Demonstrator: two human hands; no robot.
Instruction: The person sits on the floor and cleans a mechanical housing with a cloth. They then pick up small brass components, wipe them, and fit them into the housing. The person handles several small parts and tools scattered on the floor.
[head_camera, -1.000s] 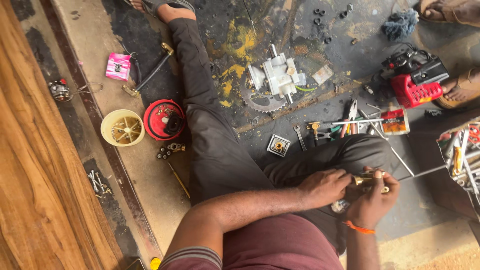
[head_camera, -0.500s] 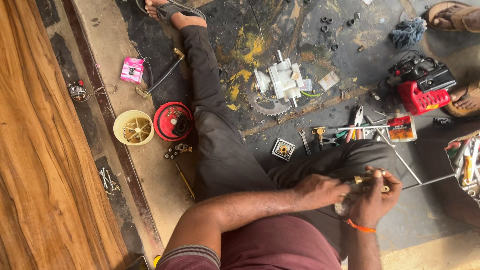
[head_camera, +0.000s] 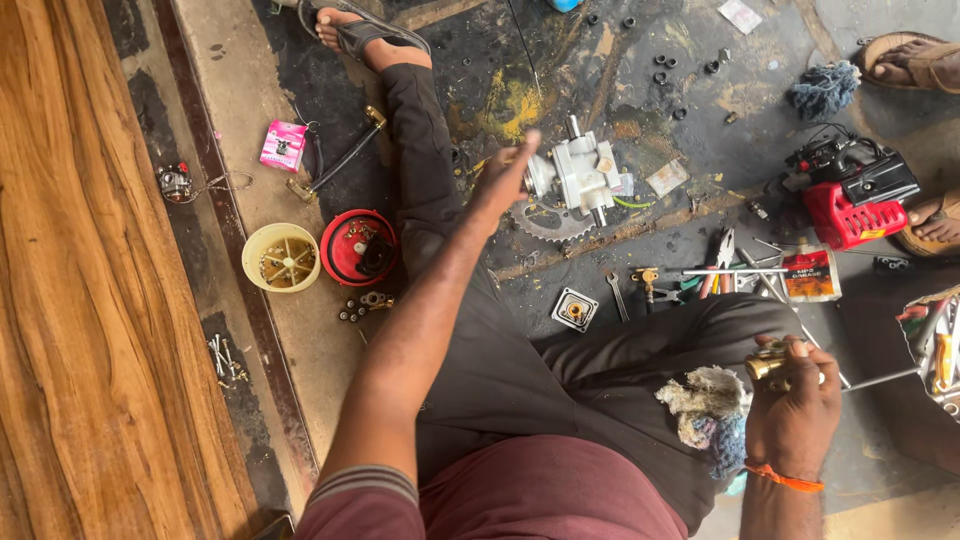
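Note:
I sit on a grimy floor with my left leg stretched out. My left hand reaches forward with fingers apart, just short of a white metal gearbox housing that lies on a toothed sprocket. It holds nothing. My right hand stays near my right knee, closed around a small brass fitting on a thin metal rod. A dirty rag lies on my thigh beside that hand.
A cream cup and red round cover sit left of my leg. Pliers and wrenches, a small square part, a red engine unit, loose bolts and another person's sandalled feet surround me. Wooden planks lie left.
My left hand has left the brass fitting and stretched forward toward the white housing. The right hand keeps its hold. The camera has tilted, showing more floor ahead.

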